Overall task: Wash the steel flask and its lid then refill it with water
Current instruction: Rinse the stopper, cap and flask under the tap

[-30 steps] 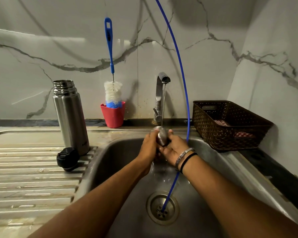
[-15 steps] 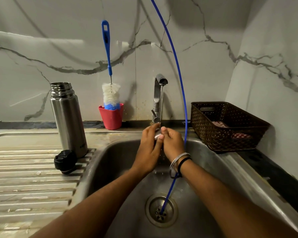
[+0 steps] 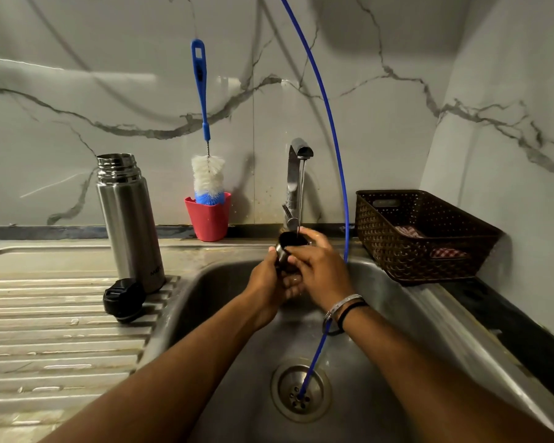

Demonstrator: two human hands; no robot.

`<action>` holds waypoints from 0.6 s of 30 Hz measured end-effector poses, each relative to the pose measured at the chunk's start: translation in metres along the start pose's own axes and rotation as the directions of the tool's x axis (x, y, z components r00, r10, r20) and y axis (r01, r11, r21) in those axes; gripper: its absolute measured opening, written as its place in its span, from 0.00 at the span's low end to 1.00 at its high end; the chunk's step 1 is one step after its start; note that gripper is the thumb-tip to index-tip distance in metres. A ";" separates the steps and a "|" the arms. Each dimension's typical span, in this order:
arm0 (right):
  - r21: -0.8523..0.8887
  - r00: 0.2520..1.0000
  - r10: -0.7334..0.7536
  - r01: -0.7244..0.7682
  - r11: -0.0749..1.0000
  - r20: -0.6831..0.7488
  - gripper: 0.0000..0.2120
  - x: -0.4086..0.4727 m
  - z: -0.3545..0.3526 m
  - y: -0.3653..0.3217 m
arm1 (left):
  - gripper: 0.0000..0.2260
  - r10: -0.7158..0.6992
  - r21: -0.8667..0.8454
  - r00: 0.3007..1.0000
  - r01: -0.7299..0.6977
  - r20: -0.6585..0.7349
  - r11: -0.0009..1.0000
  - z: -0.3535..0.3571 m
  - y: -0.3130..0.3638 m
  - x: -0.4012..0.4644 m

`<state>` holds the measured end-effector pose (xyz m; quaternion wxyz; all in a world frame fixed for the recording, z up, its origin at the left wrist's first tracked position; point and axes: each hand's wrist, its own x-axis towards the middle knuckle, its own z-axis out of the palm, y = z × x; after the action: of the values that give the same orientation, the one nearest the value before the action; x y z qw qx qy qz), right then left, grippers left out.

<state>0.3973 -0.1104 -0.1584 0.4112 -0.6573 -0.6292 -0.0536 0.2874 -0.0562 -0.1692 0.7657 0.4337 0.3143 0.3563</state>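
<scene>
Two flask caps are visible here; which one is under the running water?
The steel cup-shaped cap, held mouth-up by both hands under the tap. The black stopper lies untouched on the drainboard beside the flask.

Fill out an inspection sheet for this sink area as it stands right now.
Surface: steel sink with ribbed drainboard on its left; wet.
Job's things: steel flask upright and uncapped on the drainboard; black stopper lying beside its base; steel cap held mouth-up under the running tap.
Clutter: bottle brush standing in a red cup; brown basket holding a checked cloth.
Hands: left hand and right hand both grip the cap.
Cables: blue tube arcs down into the drain.
Surroundings: marble-patterned wall.
</scene>
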 end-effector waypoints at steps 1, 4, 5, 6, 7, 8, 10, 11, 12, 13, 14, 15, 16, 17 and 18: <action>-0.163 0.993 -0.094 0.106 0.981 0.076 0.11 0.000 -0.003 0.002 | 0.23 -0.032 -0.037 0.999 0.032 0.003 0.999 -0.002 -0.001 0.000; -0.434 0.959 -0.146 0.243 0.868 0.245 0.13 0.002 -0.012 -0.001 | 0.23 -0.077 -0.026 0.997 0.077 -0.010 0.997 -0.005 -0.001 0.000; -0.480 0.959 -0.161 0.258 0.839 0.234 0.13 0.002 -0.015 -0.002 | 0.23 -0.077 -0.003 0.997 0.077 -0.011 0.997 -0.005 -0.001 0.000; -0.536 0.960 -0.183 0.271 0.799 0.213 0.12 0.003 -0.018 -0.003 | 0.23 -0.063 0.008 0.998 0.064 -0.021 0.998 -0.004 -0.002 0.000; -0.585 0.961 -0.194 0.273 0.764 0.195 0.11 0.004 -0.022 -0.004 | 0.22 -0.039 0.002 0.999 0.039 -0.037 0.999 -0.003 -0.004 0.001; -0.617 0.964 -0.186 0.264 0.741 0.189 0.11 0.004 -0.025 -0.005 | 0.21 -0.013 -0.022 0.998 0.012 -0.062 1.000 -0.001 -0.006 0.002; -0.637 0.959 -0.177 0.278 0.719 0.219 0.11 0.003 -0.029 -0.004 | 0.20 0.015 -0.054 0.993 -0.022 -0.118 0.998 0.002 -0.008 0.005; -0.625 0.948 -0.201 0.313 0.715 0.246 0.12 0.002 -0.029 -0.004 | 0.20 0.015 -0.040 0.989 -0.021 -0.147 0.999 0.002 -0.010 0.005; -0.599 0.935 -0.243 0.352 0.719 0.257 0.11 0.001 -0.028 -0.004 | 0.21 0.005 -0.011 0.986 -0.007 -0.168 1.000 0.002 -0.011 0.003; -0.573 0.926 -0.281 0.377 0.728 0.252 0.11 0.000 -0.027 -0.005 | 0.22 -0.010 0.026 0.984 0.015 -0.179 1.000 -0.001 -0.013 0.003; -0.549 0.924 -0.304 0.382 0.744 0.230 0.10 -0.001 -0.026 -0.005 | 0.24 -0.028 0.063 0.983 0.040 -0.181 0.997 -0.004 -0.014 0.002; -0.523 0.932 -0.306 0.363 0.771 0.195 0.10 -0.002 -0.025 -0.003 | 0.26 -0.044 0.094 0.984 0.061 -0.173 0.994 -0.007 -0.016 0.001; -0.489 0.943 -0.299 0.332 0.807 0.148 0.11 -0.002 -0.025 0.000 | 0.27 -0.053 0.110 0.985 0.072 -0.162 0.991 -0.008 -0.016 0.001; -0.454 0.951 -0.291 0.306 0.837 0.105 0.12 -0.002 -0.025 0.005 | 0.26 -0.052 0.112 0.986 0.070 -0.156 0.991 -0.009 -0.016 0.001; -0.431 0.952 -0.293 0.300 0.851 0.084 0.13 -0.001 -0.025 0.009 | 0.24 -0.038 0.108 0.986 0.056 -0.160 0.993 -0.008 -0.016 0.002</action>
<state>0.4165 -0.1257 -0.1470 0.2346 -0.6285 -0.6976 -0.2514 0.2860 -0.0570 -0.1868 0.7213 0.4388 0.4033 0.3529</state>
